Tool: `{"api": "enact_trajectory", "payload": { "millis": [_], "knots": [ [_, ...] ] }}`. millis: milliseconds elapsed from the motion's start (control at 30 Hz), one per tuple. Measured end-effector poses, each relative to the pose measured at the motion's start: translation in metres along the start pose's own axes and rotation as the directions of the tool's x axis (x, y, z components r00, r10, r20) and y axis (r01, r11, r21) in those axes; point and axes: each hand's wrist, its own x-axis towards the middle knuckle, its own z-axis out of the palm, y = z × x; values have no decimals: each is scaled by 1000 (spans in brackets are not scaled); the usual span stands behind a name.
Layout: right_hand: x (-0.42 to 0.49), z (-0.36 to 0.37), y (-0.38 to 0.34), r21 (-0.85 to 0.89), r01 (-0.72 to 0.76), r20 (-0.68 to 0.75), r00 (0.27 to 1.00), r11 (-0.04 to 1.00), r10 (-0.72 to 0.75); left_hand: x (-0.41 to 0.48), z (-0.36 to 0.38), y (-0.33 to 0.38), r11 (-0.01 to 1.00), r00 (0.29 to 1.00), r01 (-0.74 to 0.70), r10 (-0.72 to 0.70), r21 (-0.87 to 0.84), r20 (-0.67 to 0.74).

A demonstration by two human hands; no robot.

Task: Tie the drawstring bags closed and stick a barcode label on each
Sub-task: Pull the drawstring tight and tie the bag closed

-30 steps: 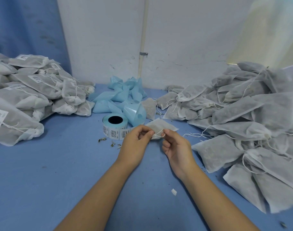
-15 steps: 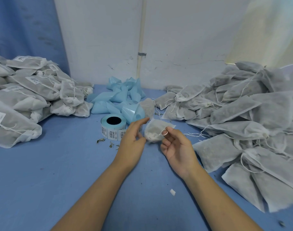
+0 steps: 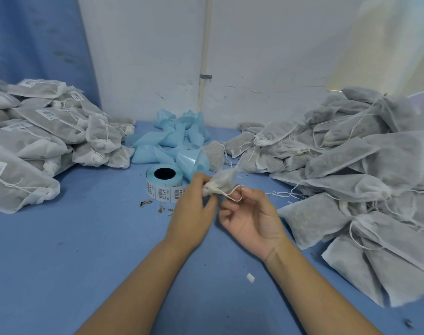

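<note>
Fingers of the left hand (image 3: 190, 213) are pinching the gauzy bag (image 3: 224, 180) at its puckered neck, mid-frame; the right hand (image 3: 254, 221) is pinching its thin drawstring (image 3: 235, 188).

This looks like a small packing station, probably in a workshop or storeroom. A blue-covered table (image 3: 61, 262) stands against a scuffed white wall (image 3: 266, 56) with a pipe (image 3: 205, 44) at twelve o'clock. Labelled drawstring bags (image 3: 49, 131) heap at nine o'clock and unlabelled bags (image 3: 351, 160) at three. A barcode label roll (image 3: 164, 183) and spent blue backing strips (image 3: 172, 141) lie toward twelve.
</note>
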Motion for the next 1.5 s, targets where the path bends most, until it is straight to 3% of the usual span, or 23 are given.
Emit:
{"api": "enact_trajectory", "payload": {
  "millis": [133,233,500,733,867,1000,1200,1500],
  "knots": [
    [1,-3,-1,-2,54,-136,989,999,-53,1,-4,4,978,975,77,-115,-195,-191],
    [2,-2,0,-69,86,-232,968,994,-100,1,-4,7,947,954,71,-155,-312,-255],
    [8,-2,13,-440,161,-392,851,883,-350,6,-6,0,931,908,108,-236,-350,-345],
    [9,-6,17,-513,96,-423,836,853,-349,6,-8,1,941,923,120,-223,-317,-312],
    [9,-8,16,-434,138,-429,837,890,-339,5,-8,3,905,938,175,-273,-387,-214],
    [10,-8,19,-514,103,-433,826,852,-361,4,-7,6,925,954,201,-260,-324,-150],
    [10,-8,20,-536,90,-419,835,840,-357,5,-3,4,952,957,178,-227,-250,-183],
    [8,-6,21,-618,51,-383,852,785,-357,7,-6,1,921,949,148,-235,-360,-210]
  ]
}}
